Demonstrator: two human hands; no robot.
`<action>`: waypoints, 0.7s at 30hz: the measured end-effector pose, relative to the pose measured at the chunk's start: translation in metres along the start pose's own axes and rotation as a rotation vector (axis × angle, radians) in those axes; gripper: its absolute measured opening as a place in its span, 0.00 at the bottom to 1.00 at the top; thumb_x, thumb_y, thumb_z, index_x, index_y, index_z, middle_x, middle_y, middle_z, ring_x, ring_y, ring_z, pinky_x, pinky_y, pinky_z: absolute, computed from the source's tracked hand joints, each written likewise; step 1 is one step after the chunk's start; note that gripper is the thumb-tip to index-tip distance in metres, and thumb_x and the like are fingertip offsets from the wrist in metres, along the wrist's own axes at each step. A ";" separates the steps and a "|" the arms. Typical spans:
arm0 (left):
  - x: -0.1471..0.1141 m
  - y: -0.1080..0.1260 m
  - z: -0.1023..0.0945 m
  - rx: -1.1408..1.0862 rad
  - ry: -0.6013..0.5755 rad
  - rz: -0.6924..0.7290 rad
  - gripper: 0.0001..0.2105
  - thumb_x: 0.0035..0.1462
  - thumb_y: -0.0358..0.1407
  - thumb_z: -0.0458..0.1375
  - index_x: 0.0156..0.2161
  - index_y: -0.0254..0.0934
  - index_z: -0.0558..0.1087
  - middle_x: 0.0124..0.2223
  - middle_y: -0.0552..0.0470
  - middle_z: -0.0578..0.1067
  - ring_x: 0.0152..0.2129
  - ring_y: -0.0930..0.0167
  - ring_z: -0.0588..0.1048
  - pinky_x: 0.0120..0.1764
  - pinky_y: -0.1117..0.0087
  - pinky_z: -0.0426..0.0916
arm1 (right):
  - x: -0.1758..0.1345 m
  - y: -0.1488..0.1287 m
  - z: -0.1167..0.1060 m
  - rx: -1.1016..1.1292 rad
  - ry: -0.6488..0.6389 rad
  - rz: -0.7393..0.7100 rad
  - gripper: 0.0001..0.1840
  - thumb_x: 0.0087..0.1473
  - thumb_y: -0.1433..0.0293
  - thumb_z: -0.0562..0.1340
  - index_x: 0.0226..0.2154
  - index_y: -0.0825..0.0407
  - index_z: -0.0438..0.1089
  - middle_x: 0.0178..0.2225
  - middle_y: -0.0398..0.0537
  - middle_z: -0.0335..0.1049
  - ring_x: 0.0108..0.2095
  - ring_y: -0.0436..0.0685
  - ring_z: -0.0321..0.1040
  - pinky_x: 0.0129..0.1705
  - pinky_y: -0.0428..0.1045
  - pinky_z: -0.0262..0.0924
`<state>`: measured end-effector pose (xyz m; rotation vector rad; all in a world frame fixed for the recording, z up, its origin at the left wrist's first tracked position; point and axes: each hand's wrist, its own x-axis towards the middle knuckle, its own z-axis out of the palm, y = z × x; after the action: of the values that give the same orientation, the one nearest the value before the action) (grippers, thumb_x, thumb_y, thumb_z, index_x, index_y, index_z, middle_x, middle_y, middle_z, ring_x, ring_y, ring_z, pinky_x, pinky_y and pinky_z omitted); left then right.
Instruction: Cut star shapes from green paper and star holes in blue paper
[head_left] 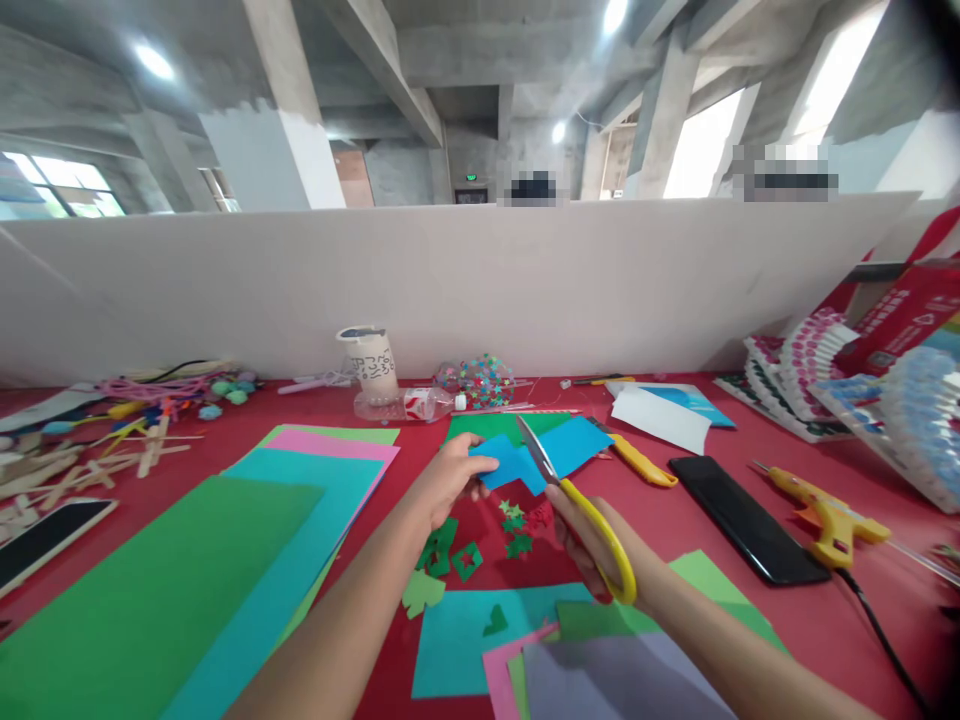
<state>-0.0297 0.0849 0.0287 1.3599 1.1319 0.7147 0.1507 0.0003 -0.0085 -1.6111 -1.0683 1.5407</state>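
Note:
Near the middle of the red table, my left hand (448, 472) pinches a blue sheet of paper (574, 445) by its left side. Yellow-handled scissors (622, 572) are gripped in my right hand (589, 540), their blades lying across the paper at a partly cut spot. Whether the blades are fully closed I cannot tell. Below the paper lie several small green paper stars (516, 524) and some red cut pieces (541, 516). Dark green scraps (468, 561), one with a star-shaped hole, lie beside my left wrist.
Large coloured sheets (187, 560) cover the left side; more sheets (600, 670) lie in front. A plastic bottle (431, 404) and white cup (371, 365) stand by the partition (450, 280). Rightward are a yellow cutter (643, 462), black phone (750, 520) and corded glue gun (832, 515).

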 end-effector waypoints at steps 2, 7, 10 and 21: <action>-0.009 0.002 -0.002 0.013 -0.020 0.014 0.16 0.51 0.30 0.56 0.46 0.33 0.62 0.23 0.60 0.68 0.15 0.77 0.66 0.17 0.78 0.59 | 0.002 0.003 -0.002 0.008 0.016 0.024 0.15 0.63 0.68 0.63 0.52 0.52 0.68 0.51 0.51 0.71 0.43 0.62 0.73 0.42 0.60 0.70; -0.041 0.008 0.009 0.033 -0.212 0.021 0.19 0.47 0.28 0.58 0.47 0.38 0.65 0.28 0.58 0.70 0.21 0.75 0.69 0.22 0.76 0.63 | -0.003 0.008 -0.011 0.069 0.024 0.006 0.16 0.63 0.67 0.63 0.52 0.52 0.68 0.51 0.52 0.71 0.43 0.62 0.73 0.42 0.60 0.70; -0.055 0.003 0.023 0.122 -0.320 0.025 0.19 0.48 0.27 0.57 0.47 0.39 0.66 0.26 0.61 0.66 0.18 0.78 0.64 0.20 0.78 0.58 | -0.010 0.014 -0.012 0.106 -0.012 -0.012 0.16 0.63 0.68 0.63 0.52 0.52 0.68 0.52 0.52 0.70 0.43 0.62 0.73 0.42 0.60 0.70; -0.007 -0.023 0.028 0.723 0.072 0.271 0.10 0.58 0.40 0.56 0.40 0.36 0.67 0.43 0.45 0.74 0.42 0.63 0.73 0.46 0.62 0.68 | 0.012 0.060 -0.053 0.293 0.082 -0.178 0.15 0.63 0.67 0.62 0.52 0.51 0.68 0.51 0.51 0.71 0.43 0.61 0.73 0.42 0.59 0.70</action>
<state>-0.0109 0.0645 0.0039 2.1400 1.3436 0.5622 0.2096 -0.0118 -0.0620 -1.3310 -0.8700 1.4256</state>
